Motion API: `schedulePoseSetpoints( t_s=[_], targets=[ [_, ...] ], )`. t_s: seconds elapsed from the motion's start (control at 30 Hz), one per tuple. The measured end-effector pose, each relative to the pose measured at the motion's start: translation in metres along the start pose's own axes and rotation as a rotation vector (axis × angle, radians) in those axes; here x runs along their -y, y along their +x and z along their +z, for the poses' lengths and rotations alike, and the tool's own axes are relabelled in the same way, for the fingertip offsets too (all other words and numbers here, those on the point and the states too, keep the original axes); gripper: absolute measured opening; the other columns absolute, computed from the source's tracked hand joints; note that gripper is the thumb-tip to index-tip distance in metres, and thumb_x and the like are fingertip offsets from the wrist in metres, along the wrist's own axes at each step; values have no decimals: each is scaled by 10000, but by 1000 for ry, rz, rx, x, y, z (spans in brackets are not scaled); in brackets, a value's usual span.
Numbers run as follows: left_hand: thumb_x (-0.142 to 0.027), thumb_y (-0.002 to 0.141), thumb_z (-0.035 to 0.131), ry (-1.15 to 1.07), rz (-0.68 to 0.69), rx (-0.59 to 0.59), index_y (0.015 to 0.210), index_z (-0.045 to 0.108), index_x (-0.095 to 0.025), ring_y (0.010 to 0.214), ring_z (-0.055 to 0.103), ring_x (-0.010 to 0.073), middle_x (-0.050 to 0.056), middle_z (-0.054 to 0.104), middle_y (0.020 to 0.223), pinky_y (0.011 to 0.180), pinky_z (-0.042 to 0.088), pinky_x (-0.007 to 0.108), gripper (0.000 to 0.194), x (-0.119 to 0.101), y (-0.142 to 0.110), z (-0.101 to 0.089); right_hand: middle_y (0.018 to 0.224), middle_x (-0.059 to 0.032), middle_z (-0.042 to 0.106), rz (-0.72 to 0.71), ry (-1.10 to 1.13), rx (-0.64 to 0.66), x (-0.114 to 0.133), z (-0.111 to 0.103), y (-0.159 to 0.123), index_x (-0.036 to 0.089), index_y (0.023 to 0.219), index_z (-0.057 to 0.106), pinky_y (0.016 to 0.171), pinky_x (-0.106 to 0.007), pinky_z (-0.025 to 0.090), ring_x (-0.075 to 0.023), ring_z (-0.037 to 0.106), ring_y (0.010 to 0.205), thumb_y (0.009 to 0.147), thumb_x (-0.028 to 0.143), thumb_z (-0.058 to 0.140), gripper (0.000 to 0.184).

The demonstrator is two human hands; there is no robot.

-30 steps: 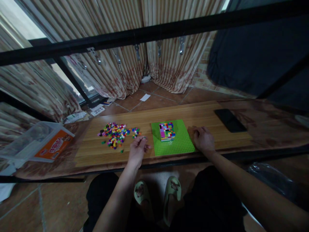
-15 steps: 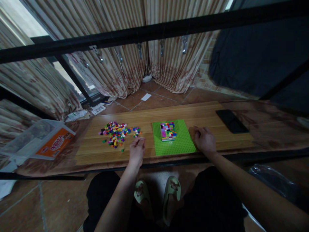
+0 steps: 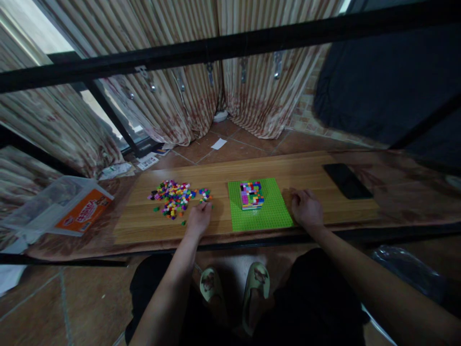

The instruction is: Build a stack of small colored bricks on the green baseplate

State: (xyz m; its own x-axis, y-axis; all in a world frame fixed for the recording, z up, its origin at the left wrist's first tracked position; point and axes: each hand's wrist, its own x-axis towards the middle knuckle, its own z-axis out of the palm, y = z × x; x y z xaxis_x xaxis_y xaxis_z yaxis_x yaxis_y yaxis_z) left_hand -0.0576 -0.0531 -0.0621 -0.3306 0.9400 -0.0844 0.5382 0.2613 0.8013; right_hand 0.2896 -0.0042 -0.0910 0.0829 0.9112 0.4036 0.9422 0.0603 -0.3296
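Observation:
My left hand is closed, fingertips together, at the near edge of a small cluster of toy bricks. Whatever its fingers hold, if anything, is hidden. Just left of it spreads a larger pile of small multicoloured bricks. A hollow block of stacked coloured bricks stands on a green studded baseplate. My right hand rests on the wooden board by the baseplate's right edge, fingers curled in; their inside does not show.
The wooden board carries everything, with a dark flat phone-like slab at its right. A clear plastic box with an orange label lies at the left. A black metal bar with hanging clips crosses in front of the curtains.
My left hand has moved a little left and away from me, up to the small brick cluster. The right hand and the brick block have stayed put.

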Motion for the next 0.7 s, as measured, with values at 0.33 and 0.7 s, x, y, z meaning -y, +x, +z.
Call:
schedulePoseSetpoints(
  t_s=[0.33, 0.7],
  targets=[
    [-213, 712, 622, -857, -341, 77, 918, 654, -130, 562, 586, 112, 26, 649, 684, 567, 458, 232, 225, -11, -24, -12, 912, -92, 614, 9, -32, 11, 0, 0, 0, 165, 955, 673, 604, -290, 350, -162, 517, 663, 873, 223, 436, 258],
    [-87, 610, 656, -1077, -282, 126, 839, 672, -114, 651, 607, 96, 44, 675, 754, 643, 478, 209, 231, -16, -41, -12, 912, -93, 622, -15, -14, -5, -1, -1, -1, 166, 965, 677, 638, -294, 391, -176, 544, 691, 875, 239, 421, 281]
  ],
)
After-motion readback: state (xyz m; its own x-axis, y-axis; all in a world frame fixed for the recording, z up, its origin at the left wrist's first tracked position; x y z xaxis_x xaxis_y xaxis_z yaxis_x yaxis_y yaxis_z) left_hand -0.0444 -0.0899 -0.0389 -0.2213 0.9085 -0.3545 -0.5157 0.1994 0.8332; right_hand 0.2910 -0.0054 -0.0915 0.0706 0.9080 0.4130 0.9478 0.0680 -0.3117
